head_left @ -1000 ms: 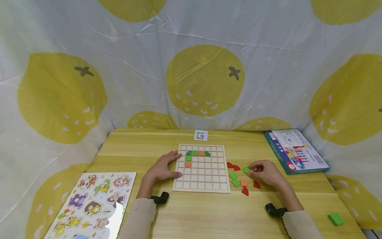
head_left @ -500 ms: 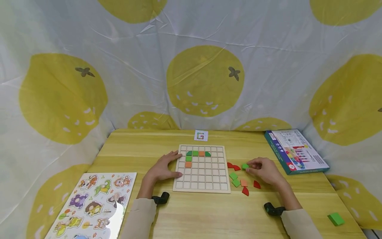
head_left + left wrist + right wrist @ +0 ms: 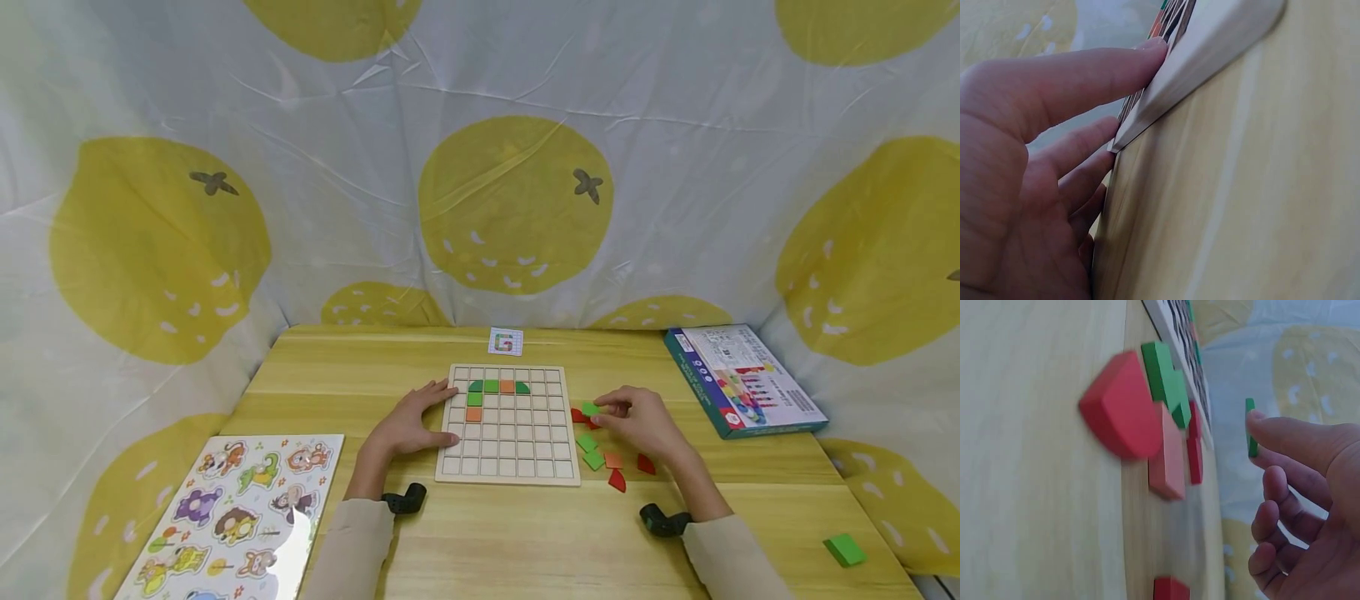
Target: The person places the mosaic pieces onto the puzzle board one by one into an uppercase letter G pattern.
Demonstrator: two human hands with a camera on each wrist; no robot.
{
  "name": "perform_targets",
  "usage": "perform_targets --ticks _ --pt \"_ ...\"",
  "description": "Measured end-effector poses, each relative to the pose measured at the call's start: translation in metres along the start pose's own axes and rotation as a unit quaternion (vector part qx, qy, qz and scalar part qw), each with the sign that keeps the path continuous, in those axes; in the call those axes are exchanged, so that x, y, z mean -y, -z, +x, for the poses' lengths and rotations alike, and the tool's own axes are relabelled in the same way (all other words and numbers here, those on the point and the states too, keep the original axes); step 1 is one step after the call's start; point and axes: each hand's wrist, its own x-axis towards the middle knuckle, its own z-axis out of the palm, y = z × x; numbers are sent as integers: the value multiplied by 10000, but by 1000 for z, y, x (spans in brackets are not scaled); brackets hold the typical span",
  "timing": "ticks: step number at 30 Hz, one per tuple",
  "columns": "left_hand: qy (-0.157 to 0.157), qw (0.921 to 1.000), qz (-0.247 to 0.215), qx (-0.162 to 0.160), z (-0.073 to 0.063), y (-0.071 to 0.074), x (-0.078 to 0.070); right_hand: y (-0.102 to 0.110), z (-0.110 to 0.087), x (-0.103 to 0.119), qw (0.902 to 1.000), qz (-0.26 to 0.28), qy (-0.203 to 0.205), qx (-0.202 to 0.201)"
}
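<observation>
My right hand [image 3: 637,423] pinches a green square tile [image 3: 590,409] between thumb and fingertips, raised off the table in the right wrist view. In the head view the tile overlaps a pair of red quarter-round tiles [image 3: 577,415] just right of the wooden grid board [image 3: 517,454]. At the board's left edge rests my left hand [image 3: 408,421], fingers spread and thumb [image 3: 1141,59] on the rim. Near the board's top left, green squares [image 3: 491,386], orange squares [image 3: 473,414] and dark green rounded corner tiles [image 3: 522,388] sit in the cells.
Loose green squares [image 3: 593,460], an orange square [image 3: 613,460] and red quarter-rounds [image 3: 617,480] lie right of the board. A pattern card [image 3: 506,341] is behind it. An animal puzzle [image 3: 240,517] lies left, a box [image 3: 746,379] back right, a green block [image 3: 844,550] front right.
My right hand has picked up the green square from the table and carried it left toward the board. The left hand stays on the board's edge.
</observation>
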Motion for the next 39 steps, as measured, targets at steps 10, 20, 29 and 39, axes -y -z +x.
perform_targets --ticks 10,20,29,39 --pt "5 10000 48 29 -1 0 -1 -21 8 25 9988 213 431 90" --pt "-23 10000 10 19 -1 0 -1 -47 16 58 9968 366 627 349" --pt "68 9999 31 75 -1 1 -1 -76 24 74 9938 414 936 431" --pt "172 9998 66 56 -2 2 -5 -108 31 86 9929 369 901 684"
